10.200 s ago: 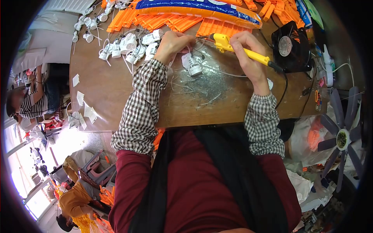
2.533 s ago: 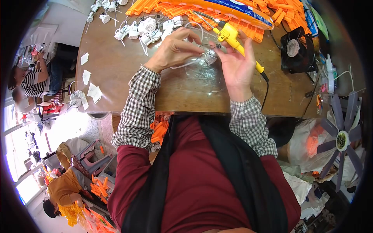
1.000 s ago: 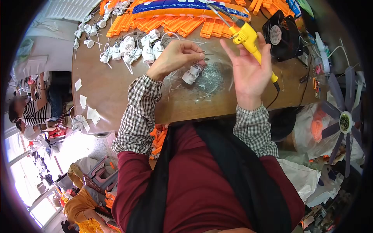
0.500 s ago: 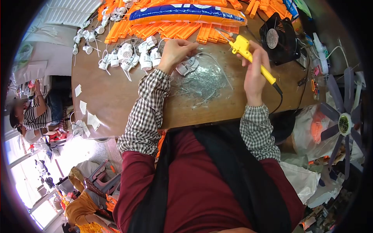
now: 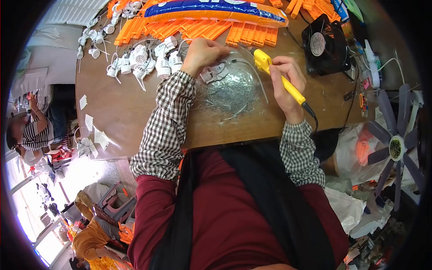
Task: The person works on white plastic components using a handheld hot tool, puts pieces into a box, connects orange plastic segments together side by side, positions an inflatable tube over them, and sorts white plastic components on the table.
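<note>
The wooden surface (image 5: 117, 101) bears a white socket (image 5: 214, 74); above it, the left hand (image 5: 201, 55) is pinched closed, contents unclear; right of it, the right hand (image 5: 288, 85) grips a soldering iron (image 5: 263, 61), whose slip could burn the left hand.

No word, brand or number can be read with certainty. Large white capital letters stand on the blue band of the long, puffy blue-and-orange plastic package (image 5: 216, 15) — the picture's top edge cuts them off, so the word stays unclear. The round, whitish label (image 5: 317, 43) on the hub of the square black plastic fan (image 5: 335, 58) bears fine dark print, too small to make out. The flat blue packet (image 5: 340, 10) at the upper right shows pale marks — also illegible.
</note>
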Available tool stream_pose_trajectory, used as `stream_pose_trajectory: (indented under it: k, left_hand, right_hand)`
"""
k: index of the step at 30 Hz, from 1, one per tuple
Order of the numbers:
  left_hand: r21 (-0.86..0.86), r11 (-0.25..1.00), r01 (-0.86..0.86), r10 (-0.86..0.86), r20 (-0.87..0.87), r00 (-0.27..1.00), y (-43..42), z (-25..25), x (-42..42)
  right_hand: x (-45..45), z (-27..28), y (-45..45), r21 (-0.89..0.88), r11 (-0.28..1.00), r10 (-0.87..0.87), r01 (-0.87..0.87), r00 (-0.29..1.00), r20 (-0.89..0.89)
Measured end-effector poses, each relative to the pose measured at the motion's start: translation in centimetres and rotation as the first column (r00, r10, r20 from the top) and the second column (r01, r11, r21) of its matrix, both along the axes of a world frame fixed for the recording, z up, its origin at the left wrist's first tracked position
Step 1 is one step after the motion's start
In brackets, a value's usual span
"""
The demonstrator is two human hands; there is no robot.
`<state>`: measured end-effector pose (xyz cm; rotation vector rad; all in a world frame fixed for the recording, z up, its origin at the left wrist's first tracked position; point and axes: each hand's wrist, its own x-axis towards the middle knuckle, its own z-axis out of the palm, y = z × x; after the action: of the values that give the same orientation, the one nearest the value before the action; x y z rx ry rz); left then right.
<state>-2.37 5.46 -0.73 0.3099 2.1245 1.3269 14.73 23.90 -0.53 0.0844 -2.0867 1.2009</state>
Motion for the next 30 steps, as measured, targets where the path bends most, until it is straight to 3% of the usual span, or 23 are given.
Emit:
stream_pose_trajectory:
  k: [20,25,30]
  left_hand:
    - [-0.092,0.995,0.028,-0.039,-0.113,0.993,0.1,-1.3,-0.7]
    - [-0.051,0.999,-0.004,-0.002,-0.110,0.994,0.1,-1.6,-0.6]
    - [-0.054,0.998,0.010,-0.017,-0.122,0.992,0.0,-1.4,-0.5]
  right_hand:
    - [0.1,0.6,-0.3,0.160,0.987,0.043,-0.034,0.998,-0.052]
    - [0.9,0.1,0.6,-0.116,0.992,-0.046,0.044,0.999,-0.012]
    - [0.8,-0.2,0.7,-0.139,0.988,-0.069,0.060,0.996,-0.059]
